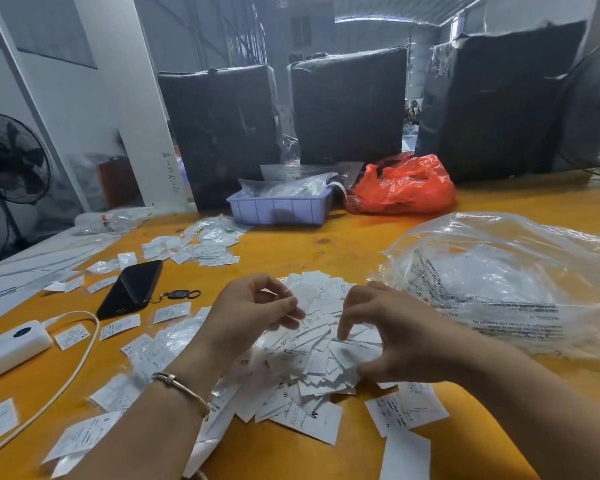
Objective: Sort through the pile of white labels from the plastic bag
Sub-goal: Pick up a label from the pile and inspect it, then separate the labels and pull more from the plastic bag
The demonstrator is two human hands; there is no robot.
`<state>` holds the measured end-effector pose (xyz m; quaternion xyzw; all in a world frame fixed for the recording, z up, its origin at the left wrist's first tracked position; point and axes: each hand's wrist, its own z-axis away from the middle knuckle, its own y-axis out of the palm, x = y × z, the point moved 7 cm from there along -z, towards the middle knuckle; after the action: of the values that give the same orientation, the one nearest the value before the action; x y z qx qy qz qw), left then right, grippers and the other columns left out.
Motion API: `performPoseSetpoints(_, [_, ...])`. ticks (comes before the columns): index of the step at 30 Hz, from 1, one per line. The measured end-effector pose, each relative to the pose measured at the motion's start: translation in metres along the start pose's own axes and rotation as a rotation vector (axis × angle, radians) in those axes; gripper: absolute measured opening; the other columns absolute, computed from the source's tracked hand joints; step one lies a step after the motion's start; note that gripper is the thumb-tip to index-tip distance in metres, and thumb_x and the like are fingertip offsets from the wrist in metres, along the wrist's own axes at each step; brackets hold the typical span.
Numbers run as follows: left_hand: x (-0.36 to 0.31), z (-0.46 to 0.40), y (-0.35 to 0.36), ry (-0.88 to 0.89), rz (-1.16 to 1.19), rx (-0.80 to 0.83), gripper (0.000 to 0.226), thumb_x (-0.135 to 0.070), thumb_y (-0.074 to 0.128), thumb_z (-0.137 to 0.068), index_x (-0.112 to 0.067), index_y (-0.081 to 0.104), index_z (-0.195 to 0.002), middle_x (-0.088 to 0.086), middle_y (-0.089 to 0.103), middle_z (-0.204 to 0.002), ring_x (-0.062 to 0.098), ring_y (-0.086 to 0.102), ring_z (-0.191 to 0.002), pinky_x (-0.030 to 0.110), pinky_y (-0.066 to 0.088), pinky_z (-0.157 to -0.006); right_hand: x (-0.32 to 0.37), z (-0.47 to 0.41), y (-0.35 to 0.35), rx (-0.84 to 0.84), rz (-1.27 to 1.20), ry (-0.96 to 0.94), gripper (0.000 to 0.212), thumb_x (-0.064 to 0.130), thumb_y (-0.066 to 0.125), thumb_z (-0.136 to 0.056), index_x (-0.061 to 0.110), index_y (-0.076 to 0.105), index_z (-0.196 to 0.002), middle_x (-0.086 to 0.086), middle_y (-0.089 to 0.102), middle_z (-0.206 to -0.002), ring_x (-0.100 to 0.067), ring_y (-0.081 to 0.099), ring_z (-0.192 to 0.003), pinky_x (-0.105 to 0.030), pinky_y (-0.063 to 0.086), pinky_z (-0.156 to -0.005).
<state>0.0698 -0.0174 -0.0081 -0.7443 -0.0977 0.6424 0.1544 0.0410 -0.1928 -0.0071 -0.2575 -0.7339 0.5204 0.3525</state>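
A pile of small white labels (312,358) with size letters lies on the orange table (326,237) in front of me. My left hand (253,317), a bracelet on its wrist, hovers over the pile's left side and pinches a white label between thumb and fingers. Over the right side, my right hand (385,334) has its fingers curled down into the labels; what they hold is blurred. A large clear plastic bag (499,289) with printed text lies crumpled to the right, touching the pile's edge.
More labels (201,247) lie scattered at left and back. A black phone (132,287) with a key fob, a white power bank (11,344) and its cable sit at left. A purple bin (281,209), an orange bag (402,185) and black wrapped bales (347,105) stand behind.
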Motion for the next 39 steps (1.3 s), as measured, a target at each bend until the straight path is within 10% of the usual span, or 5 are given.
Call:
performPoseSetpoints(5, [-0.002, 0.000, 0.004, 0.013, 0.113, 0.045, 0.011, -0.006, 0.067, -0.090, -0.005, 0.058, -0.096, 0.010, 0.078, -0.086, 0.023, 0.075, -0.083, 0.034, 0.055, -0.074, -0.001, -0.001, -0.010, -0.189, -0.129, 0.019, 0.003, 0.028, 0.073, -0.081, 0.027, 0.072, -0.078, 0.017, 0.059, -0.088, -0.002, 0.049, -0.087, -0.029, 0.047, -0.075])
performPoseSetpoints(13, [-0.001, 0.001, 0.006, 0.013, 0.128, 0.058, 0.010, -0.012, 0.064, -0.093, -0.009, 0.072, -0.098, 0.006, 0.078, -0.088, 0.019, 0.075, -0.086, 0.027, 0.054, -0.071, -0.030, 0.003, -0.016, -0.359, -1.187, 0.233, 0.019, -0.003, 0.066, -0.078, 0.011, 0.071, -0.067, -0.015, 0.068, -0.069, -0.018, 0.059, -0.056, -0.020, 0.041, -0.050])
performPoseSetpoints(28, [-0.018, 0.010, 0.018, 0.144, 0.144, 0.147, 0.022, -0.019, 0.074, -0.078, -0.001, 0.073, -0.089, 0.012, 0.077, -0.085, 0.020, 0.074, -0.079, 0.022, 0.056, -0.068, -0.020, 0.011, -0.037, -0.604, -1.127, 0.125, 0.013, -0.012, 0.059, -0.081, 0.000, 0.057, -0.075, -0.010, 0.065, -0.063, -0.019, 0.062, -0.056, -0.022, 0.050, -0.053])
performPoseSetpoints(39, [-0.021, 0.012, 0.018, 0.158, 0.153, 0.173, 0.023, -0.027, 0.078, -0.073, -0.012, 0.080, -0.090, 0.006, 0.078, -0.088, 0.019, 0.075, -0.086, 0.019, 0.056, -0.066, -0.004, 0.017, -0.048, -0.697, -0.905, -0.018, 0.011, 0.022, 0.071, -0.078, 0.012, 0.075, -0.080, -0.016, 0.060, -0.063, -0.018, 0.046, -0.057, -0.035, 0.036, -0.053])
